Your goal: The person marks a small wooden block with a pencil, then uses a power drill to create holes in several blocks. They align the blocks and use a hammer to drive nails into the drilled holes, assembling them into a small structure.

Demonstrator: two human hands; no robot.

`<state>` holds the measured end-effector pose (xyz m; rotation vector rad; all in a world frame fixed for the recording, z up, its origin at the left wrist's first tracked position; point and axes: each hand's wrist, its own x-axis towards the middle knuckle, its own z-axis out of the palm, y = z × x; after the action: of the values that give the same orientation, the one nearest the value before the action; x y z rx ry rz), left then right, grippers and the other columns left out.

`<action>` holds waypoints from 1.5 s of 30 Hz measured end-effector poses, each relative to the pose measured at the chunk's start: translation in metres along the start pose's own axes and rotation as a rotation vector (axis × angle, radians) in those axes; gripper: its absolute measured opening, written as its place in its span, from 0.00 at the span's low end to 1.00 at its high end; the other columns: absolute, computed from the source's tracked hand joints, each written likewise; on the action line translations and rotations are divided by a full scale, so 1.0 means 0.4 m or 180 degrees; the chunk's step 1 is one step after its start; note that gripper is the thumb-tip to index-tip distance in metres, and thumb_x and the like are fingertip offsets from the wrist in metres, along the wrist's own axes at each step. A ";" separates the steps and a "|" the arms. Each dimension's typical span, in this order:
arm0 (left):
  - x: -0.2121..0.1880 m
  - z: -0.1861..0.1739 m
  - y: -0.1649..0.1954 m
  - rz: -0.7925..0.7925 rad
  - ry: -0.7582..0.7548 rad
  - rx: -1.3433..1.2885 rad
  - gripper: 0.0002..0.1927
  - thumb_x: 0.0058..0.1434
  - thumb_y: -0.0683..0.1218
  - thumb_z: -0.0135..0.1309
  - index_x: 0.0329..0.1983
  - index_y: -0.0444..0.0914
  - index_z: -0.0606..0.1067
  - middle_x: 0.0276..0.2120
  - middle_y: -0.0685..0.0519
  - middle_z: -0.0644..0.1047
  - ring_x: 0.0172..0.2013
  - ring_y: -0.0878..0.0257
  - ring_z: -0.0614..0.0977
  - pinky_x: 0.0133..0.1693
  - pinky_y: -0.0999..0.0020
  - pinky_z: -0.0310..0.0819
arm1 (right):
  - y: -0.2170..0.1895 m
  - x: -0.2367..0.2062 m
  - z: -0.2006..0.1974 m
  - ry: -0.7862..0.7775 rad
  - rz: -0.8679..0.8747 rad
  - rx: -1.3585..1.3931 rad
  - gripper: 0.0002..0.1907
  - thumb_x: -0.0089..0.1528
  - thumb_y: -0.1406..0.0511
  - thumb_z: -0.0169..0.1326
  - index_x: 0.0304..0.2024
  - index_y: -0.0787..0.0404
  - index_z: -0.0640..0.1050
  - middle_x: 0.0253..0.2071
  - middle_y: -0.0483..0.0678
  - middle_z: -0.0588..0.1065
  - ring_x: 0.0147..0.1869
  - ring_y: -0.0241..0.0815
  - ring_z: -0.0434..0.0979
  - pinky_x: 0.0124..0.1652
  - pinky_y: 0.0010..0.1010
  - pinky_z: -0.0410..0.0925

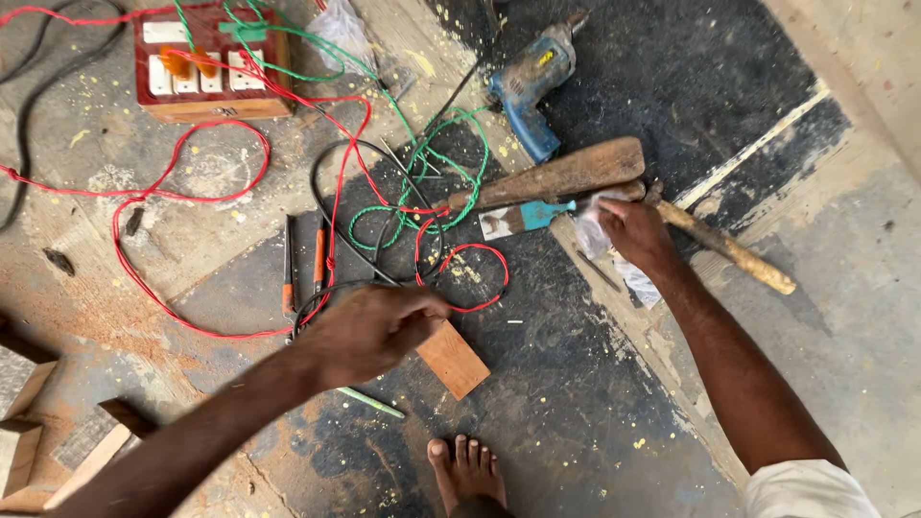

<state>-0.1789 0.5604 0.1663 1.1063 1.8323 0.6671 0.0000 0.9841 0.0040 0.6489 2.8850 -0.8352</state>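
The left hand (369,331) is curling its fingers together around one end of a small flat wooden block (454,359), which is sticking out below and to the right of the fingertips, just above the dark floor (595,403). Just beyond those fingers a tangle of red wire (192,197), green wire (422,163) and black cable (331,225) is lying spread out, with a pair of orange-handled pliers (302,264) beside it. The right hand (633,233) is pinching its fingers shut on a crumpled clear plastic bag (614,254), which is hanging under the fingertips. Right above those fingers a long wooden piece (561,175) is resting, with a small teal-and-white packet (523,218) beside it, and a wooden-handled hammer (724,247) is lying just to their right. Further beyond, a blue power drill (532,82) is lying on the floor, and a red switch board with sockets (206,62) is sitting well beyond the left fingers. A bare foot (467,470) is standing below both hands
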 end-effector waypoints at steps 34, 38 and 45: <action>0.318 0.488 0.076 0.0282 0.1340 -0.3846 0.10 0.70 0.44 0.56 0.48 0.33 0.80 0.36 0.53 0.83 0.33 0.70 0.80 0.36 0.74 0.78 | -0.201 -0.351 0.028 -0.0801 0.0901 0.3191 0.16 0.64 0.56 0.63 0.46 0.61 0.85 0.35 0.49 0.81 0.38 0.36 0.76 0.39 0.32 0.70; 0.285 0.460 0.040 -0.0004 0.1259 -0.3837 0.10 0.70 0.47 0.55 0.45 0.34 0.77 0.34 0.55 0.82 0.30 0.69 0.81 0.34 0.74 0.78 | -0.099 -0.215 -0.051 0.0053 0.1715 0.0363 0.13 0.73 0.63 0.47 0.55 0.52 0.80 0.41 0.45 0.82 0.21 0.40 0.70 0.21 0.35 0.65; 0.195 0.301 0.023 0.0130 0.0873 -0.3516 0.08 0.70 0.46 0.55 0.41 0.35 0.75 0.29 0.55 0.77 0.28 0.68 0.79 0.32 0.70 0.78 | 0.025 -0.006 0.038 -0.0095 0.0417 -0.1172 0.06 0.60 0.67 0.60 0.40 0.61 0.82 0.37 0.57 0.81 0.36 0.51 0.80 0.37 0.44 0.74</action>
<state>-0.0871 0.6348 0.0845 0.3060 1.2772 1.6379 0.0055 0.9827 -0.0136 0.7603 2.8191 -0.2822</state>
